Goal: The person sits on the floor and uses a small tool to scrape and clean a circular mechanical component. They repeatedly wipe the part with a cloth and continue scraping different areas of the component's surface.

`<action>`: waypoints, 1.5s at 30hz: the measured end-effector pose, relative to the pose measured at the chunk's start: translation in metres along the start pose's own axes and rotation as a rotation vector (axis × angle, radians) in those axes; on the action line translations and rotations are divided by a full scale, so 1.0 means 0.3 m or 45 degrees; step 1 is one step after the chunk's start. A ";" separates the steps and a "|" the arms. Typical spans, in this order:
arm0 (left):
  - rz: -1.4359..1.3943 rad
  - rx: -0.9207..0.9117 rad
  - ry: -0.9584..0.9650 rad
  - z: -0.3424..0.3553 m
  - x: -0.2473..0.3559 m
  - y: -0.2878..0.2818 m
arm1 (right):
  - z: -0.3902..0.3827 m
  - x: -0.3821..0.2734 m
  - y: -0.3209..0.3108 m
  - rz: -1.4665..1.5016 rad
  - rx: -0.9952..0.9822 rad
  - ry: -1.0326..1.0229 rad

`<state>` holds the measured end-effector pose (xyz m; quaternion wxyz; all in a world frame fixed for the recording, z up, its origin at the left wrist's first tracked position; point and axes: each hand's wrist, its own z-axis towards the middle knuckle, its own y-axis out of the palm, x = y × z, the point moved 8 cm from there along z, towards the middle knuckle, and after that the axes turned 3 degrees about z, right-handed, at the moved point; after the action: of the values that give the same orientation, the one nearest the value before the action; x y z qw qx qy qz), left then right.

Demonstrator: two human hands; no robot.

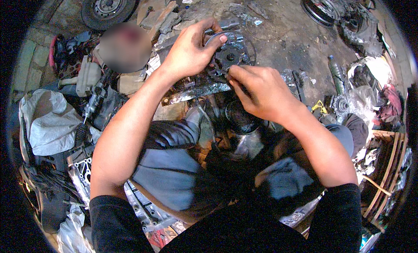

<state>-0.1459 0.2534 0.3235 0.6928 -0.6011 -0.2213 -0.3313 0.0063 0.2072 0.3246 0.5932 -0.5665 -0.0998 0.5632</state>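
Legs (167, 170) nearest, below the round greasy part (230, 57); black drum-like thing (244, 118) also below it. Part sits between the hands. Right hand (263, 89) at its lower edge, fingertips pinched, can't tell on what. Left hand (191, 50) upper left of it, thumb at rim; firmness unclear. Step looks like fingertip work; next move probably calls for steady support. Wheel (108, 5) far beyond, upper left of part.

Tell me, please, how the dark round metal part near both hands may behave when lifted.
The dark round metal part may be slippery: its surface shines as if oily. It is likely stiff, since it looks like solid metal.
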 end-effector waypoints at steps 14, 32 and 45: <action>0.090 0.010 0.142 -0.008 0.031 -0.021 | -0.026 0.092 -0.160 -0.011 0.364 0.165; 0.063 0.048 0.205 -0.008 0.079 -0.021 | -0.020 0.089 -0.151 0.044 0.370 0.192; 0.065 0.034 0.177 -0.008 0.091 -0.016 | -0.036 0.136 -0.122 0.200 0.445 0.322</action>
<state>-0.1309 0.2454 0.3457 0.7228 -0.5726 -0.1616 -0.3515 0.0489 0.2431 0.3285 0.6445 -0.5271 0.1188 0.5410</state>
